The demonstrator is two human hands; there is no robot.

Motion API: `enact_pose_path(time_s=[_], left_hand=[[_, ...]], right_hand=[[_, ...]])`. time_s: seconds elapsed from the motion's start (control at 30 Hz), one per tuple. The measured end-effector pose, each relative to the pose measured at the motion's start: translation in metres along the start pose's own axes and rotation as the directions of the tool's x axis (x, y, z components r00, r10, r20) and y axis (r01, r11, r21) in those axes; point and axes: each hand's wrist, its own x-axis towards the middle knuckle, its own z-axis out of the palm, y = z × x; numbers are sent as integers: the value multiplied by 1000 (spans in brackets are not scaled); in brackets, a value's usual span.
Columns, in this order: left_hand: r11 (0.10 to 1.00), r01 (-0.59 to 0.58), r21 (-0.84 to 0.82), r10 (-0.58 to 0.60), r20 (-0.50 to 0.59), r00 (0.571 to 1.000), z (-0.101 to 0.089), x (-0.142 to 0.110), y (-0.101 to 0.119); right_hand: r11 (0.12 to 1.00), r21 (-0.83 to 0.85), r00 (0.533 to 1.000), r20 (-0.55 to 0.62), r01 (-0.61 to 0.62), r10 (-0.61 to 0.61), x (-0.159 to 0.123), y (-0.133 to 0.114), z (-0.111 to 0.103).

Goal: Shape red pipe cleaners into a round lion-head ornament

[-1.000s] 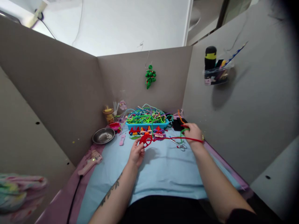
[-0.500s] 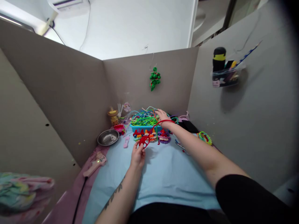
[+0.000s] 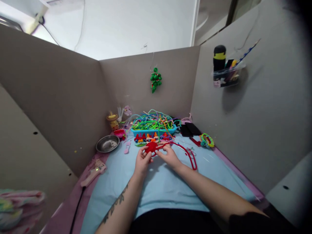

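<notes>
My left hand (image 3: 142, 160) pinches a round red fuzzy piece (image 3: 151, 148) that looks shaped from pipe cleaner. At its right side my right hand (image 3: 170, 157) has thumb and fingers closed on a red pipe cleaner strand (image 3: 192, 159), whose long bent end trails to the right over the blue cloth. Just behind the hands are small multicoloured fuzzy figures (image 3: 152, 136) in a row, partly covered. They stand before a blue basket (image 3: 143, 132) heaped with green, blue and orange pipe cleaners (image 3: 154, 123).
To the left are a metal bowl (image 3: 105, 148) with small white bits, a pink clip-shaped piece (image 3: 127, 147) and a corded pink glue gun (image 3: 94, 174). Rightward lie pliers (image 3: 191, 150), dark phone-like slabs (image 3: 190, 129) and yellow-green coils (image 3: 207, 140). Grey panels enclose the table.
My right hand has come back from the pipe cleaner heap to the red piece by my left hand. The red strand now trails right. The view has shifted slightly.
</notes>
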Motion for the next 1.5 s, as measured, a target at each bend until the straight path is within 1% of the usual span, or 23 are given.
enact_pose_path(time_s=[0.1,0.2,0.3,0.37,0.57,0.63,0.73,0.77,0.83,0.87,0.93,0.97,1.0,1.07,1.13,1.23,1.37,1.5], left_hand=[[995,-41,86,39,26,999,3,-2,0],[994,-31,107,25,58,998,6,-4,1],[995,-18,95,12,67,998,8,-5,3],[996,-13,84,7,70,998,8,-6,3],[996,-4,85,-8,144,990,7,-7,3],[996,-5,85,-8,149,989,8,-8,2],[996,20,83,-32,146,989,8,-7,2],[996,25,90,-38,138,990,8,-6,2],[991,-2,132,-8,75,997,7,-5,1],[986,-40,164,38,18,999,7,-5,0],[964,-128,234,155,-98,983,6,-5,-1],[954,-150,261,187,-124,974,7,-5,-2],[950,-149,275,188,-122,975,7,-5,-2],[961,-101,258,123,-68,990,9,-5,-2],[977,-40,211,46,-27,999,11,-5,-2],[989,14,145,-11,-23,1000,11,-4,1],[994,30,103,-28,-18,999,8,-3,1],[995,30,91,-31,6,1000,9,-3,-1]], right_hand=[[989,120,997,5,-83,83,1,3,-1],[953,255,987,17,-161,162,1,4,-5],[936,316,986,-14,-152,165,2,6,-7],[927,346,987,-13,-144,159,2,9,-9],[843,470,963,74,-263,259,3,17,-15],[840,466,960,106,-280,261,2,16,-18],[858,430,959,166,-282,232,3,14,-20],[867,413,959,169,-277,226,3,13,-20],[895,366,967,113,-255,229,3,13,-19],[911,337,971,60,-237,230,4,13,-18],[939,275,971,-60,-207,231,5,16,-15],[949,245,966,-113,-199,232,5,17,-13],[956,219,961,-155,-194,230,5,18,-11],[966,178,955,-197,-187,221,4,18,-6],[969,166,958,-191,-184,214,2,15,0],[963,176,963,-145,-202,229,-1,10,8],[960,178,962,-128,-215,240,-4,6,14],[966,167,967,-125,-199,221,-4,8,14]])
